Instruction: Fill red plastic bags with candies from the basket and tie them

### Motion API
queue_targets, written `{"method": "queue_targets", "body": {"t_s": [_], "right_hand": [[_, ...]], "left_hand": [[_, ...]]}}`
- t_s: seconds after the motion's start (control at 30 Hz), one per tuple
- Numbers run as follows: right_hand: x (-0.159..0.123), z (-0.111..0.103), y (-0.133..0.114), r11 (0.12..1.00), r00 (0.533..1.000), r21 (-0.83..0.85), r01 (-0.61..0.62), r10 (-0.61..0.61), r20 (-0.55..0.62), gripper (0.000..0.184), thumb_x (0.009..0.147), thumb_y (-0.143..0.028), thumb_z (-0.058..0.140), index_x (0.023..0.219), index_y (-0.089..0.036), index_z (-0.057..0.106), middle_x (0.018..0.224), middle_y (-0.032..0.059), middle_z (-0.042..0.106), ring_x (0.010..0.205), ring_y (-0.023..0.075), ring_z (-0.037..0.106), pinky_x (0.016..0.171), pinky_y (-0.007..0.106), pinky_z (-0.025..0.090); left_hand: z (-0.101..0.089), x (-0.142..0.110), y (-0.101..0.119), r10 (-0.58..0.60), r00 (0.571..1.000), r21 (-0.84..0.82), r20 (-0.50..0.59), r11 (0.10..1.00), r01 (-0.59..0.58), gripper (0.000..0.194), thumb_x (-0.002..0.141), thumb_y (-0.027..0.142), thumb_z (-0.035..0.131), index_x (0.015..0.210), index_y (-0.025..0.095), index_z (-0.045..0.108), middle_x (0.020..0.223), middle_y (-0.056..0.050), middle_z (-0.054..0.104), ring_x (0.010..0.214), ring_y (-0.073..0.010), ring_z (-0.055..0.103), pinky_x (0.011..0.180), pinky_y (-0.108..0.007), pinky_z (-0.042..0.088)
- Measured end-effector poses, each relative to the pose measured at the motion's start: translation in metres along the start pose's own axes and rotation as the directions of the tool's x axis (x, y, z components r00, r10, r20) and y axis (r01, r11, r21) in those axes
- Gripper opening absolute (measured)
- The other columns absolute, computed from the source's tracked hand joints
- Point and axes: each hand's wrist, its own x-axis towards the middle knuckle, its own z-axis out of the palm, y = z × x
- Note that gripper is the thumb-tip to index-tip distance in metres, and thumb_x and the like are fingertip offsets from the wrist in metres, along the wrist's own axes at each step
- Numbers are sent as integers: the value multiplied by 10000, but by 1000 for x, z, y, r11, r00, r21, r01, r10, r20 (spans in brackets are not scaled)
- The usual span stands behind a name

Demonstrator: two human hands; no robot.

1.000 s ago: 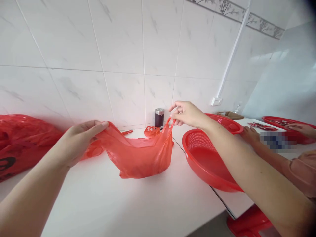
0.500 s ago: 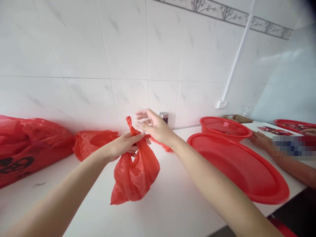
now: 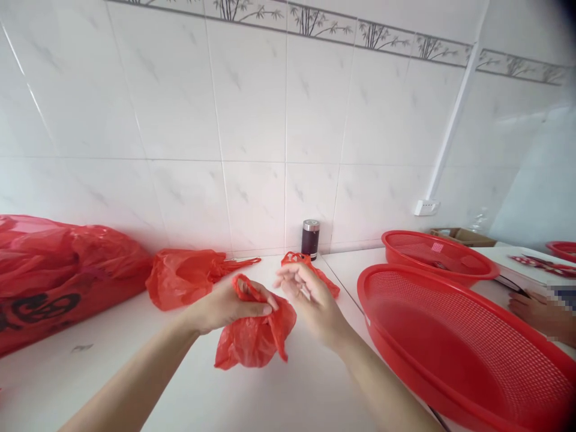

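1. The left hand (image 3: 227,310) is closed, thumb against fingers, gripping the thin red bag (image 3: 252,342) above the white table (image 3: 189,390).
2. The right hand (image 3: 317,306), partly open with loosely bent fingers, is just beside it; blurred, it seems to hold nothing.
3. To the right sits the large basket (image 3: 445,342), with the small basket (image 3: 438,255) behind.
4. Near the wall stands the dark flask (image 3: 310,241).

Bag (image 3: 258,342): thin crinkled plastic, slightly glossy. Flask (image 3: 310,241): metal-look lid, dark matt body. Tiles (image 3: 252,102): smooth, glossy.
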Motion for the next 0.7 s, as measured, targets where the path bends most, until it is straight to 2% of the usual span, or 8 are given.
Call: {"method": "queue_targets", "body": {"t_s": [0.13,0.27,0.33,0.4,0.47,0.57,0.63,0.7], "right_hand": [[21,9,43,993,993,10,-115,115,-22,338,959,-481,384,1158,-273,561,829,13,611,875,187,592,831,344,440],[18,25,58,936,968,244,-253,244,64,264,912,-440,482,1070,-260,593,712,-18,580,697,162,578,689,298,456],[14,28,58,859,942,388,-334,290,171,215,885,-404,524,989,-233,603,742,-15,602,710,150,581,703,286,453],[12,26,59,830,932,427,-360,295,212,183,861,-369,548,885,-197,605,776,-1,614,737,145,582,739,289,452],[10,23,60,887,956,355,-294,277,99,161,860,-331,531,836,-183,592,814,13,616,778,148,580,771,298,450],[7,20,61,985,974,112,-132,150,-169,166,914,-299,431,857,-200,552,862,18,611,820,148,575,777,294,446],[2,19,63,995,980,-19,-103,98,-173,191,950,-314,366,899,-220,524,786,-1,586,757,143,569,733,282,445],[-6,14,70,982,985,-123,-145,132,-107,208,962,-348,342,930,-233,512,685,-25,534,672,143,554,676,272,440]], "left_hand": [[11,6,-7,72,988,304,-138,952,-27,115,723,133,542,709,228,605,693,30,624,671,-157,590,600,-256,435],[26,14,-28,230,885,531,-405,847,23,259,617,1,406,700,228,498,669,37,569,568,-131,504,516,-236,354],[33,15,-36,316,838,558,-444,830,-17,281,642,-7,395,757,230,495,795,14,583,625,-137,508,552,-248,365],[39,14,-40,377,799,544,-469,836,-75,264,720,29,414,852,235,514,912,-7,599,692,-147,543,599,-258,398],[44,10,-40,344,809,465,-476,880,-100,209,801,106,445,937,238,531,935,-13,621,713,-154,570,631,-263,428],[48,3,-38,190,901,313,-391,948,-64,160,892,251,439,958,242,585,819,1,646,661,-157,559,636,-267,440],[47,-4,-42,111,933,228,-341,973,-32,235,922,338,413,981,251,623,775,4,647,688,-171,567,664,-272,451],[42,-16,-54,11,925,135,-380,990,43,300,925,414,402,1032,263,637,799,-3,657,776,-200,596,719,-288,467]]}}
